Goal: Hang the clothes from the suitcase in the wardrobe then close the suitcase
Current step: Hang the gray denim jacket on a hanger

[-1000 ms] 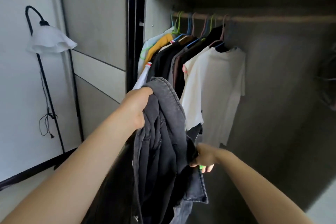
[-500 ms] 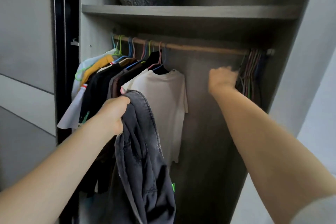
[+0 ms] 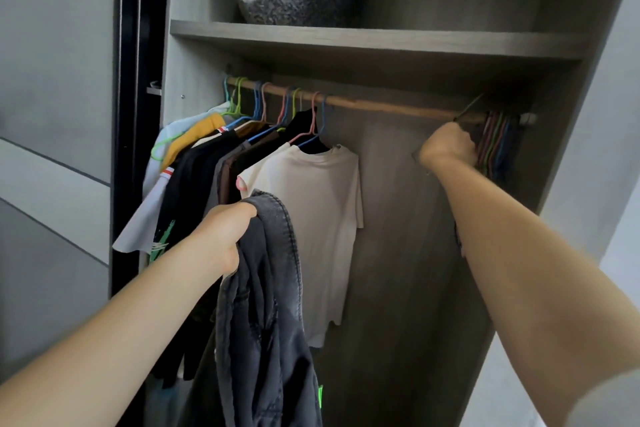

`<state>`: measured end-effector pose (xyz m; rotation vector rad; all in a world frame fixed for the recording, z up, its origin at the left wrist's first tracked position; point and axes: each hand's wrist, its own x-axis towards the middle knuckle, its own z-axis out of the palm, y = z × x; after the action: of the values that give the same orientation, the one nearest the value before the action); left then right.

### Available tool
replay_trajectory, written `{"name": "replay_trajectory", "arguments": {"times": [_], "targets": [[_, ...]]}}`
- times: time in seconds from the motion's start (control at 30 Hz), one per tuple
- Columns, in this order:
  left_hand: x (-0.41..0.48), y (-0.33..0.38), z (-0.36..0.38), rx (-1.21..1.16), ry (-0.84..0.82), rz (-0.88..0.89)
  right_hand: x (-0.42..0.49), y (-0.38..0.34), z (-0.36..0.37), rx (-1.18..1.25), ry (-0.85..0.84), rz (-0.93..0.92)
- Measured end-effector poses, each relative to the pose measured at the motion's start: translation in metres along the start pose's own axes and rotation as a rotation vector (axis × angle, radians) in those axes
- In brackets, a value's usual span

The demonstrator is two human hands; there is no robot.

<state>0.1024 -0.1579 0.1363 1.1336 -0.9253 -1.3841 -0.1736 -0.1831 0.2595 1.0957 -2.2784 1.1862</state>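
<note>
Left hand (image 3: 227, 236) held the denim garment (image 3: 263, 305); right hand (image 3: 446, 146) was at the spare hangers (image 3: 495, 146).
The left hand's fingers were curled round the garment's top edge, cloth hanging below, a cream T-shirt (image 3: 311, 211) just beyond it. The right hand, higher and well apart, was fisted round a dark hanger (image 3: 468, 110) beside the bunch at the end of the rail (image 3: 381, 105).
</note>
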Motion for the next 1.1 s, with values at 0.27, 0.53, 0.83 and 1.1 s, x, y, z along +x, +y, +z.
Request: {"name": "replay_trajectory", "arguments": {"times": [0.27, 0.53, 0.83, 1.1], "targets": [[0.003, -0.009, -0.038, 0.072, 0.091, 0.001, -0.082, 0.017, 0.05, 0.382, -0.014, -0.086], [-0.015, -0.013, -0.072, 0.193, 0.175, 0.019, -0.166, 0.042, 0.105, 0.934, -0.598, 0.216], [-0.031, -0.025, -0.132, 0.303, 0.339, 0.035, -0.252, 0.056, 0.135, 0.999, -0.719, 0.169], [-0.043, -0.041, -0.163, 0.444, 0.402, 0.035, -0.275, 0.038, 0.114, 1.17, -0.996, 0.166]]}}
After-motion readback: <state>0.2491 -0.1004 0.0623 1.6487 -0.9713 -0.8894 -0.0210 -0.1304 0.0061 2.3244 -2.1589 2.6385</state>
